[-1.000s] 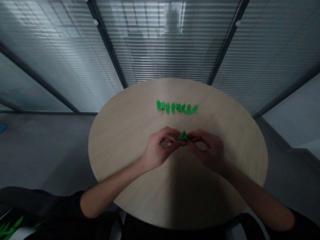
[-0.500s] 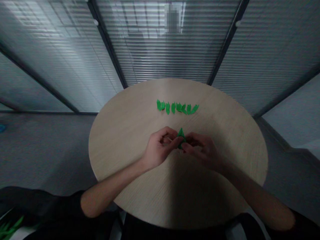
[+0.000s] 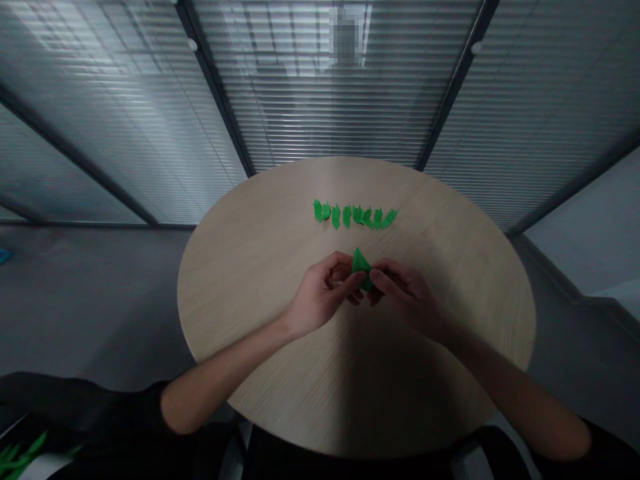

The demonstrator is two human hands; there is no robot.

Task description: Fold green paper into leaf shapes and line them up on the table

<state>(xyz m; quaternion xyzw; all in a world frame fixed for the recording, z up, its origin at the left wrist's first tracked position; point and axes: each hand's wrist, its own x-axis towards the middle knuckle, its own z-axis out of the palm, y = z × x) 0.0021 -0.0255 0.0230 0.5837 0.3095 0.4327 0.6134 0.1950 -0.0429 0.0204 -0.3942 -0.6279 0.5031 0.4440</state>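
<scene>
A small piece of folded green paper (image 3: 361, 261) is held above the middle of the table, its pointed end facing away from me. My left hand (image 3: 325, 291) pinches it from the left, thumb across its near side. From the right, my right hand (image 3: 403, 291) grips its lower right edge between thumb and fingers. The fingertips hide part of its lower end. Beyond both hands, several small green folded pieces (image 3: 347, 216) lie in an uneven row on the tabletop.
The round wooden table (image 3: 240, 267) has my shadow across its near right side. Behind it stand glass panels with blinds (image 3: 335, 127) and dark frames. Green leaves (image 3: 23, 453) show at the lower left corner, and a blue object (image 3: 5, 255) lies on the floor at far left.
The green paper has shifted slightly up and left and turned, so more of its pointed face shows. Both thumbs have moved on it. The row of green pieces is unchanged.
</scene>
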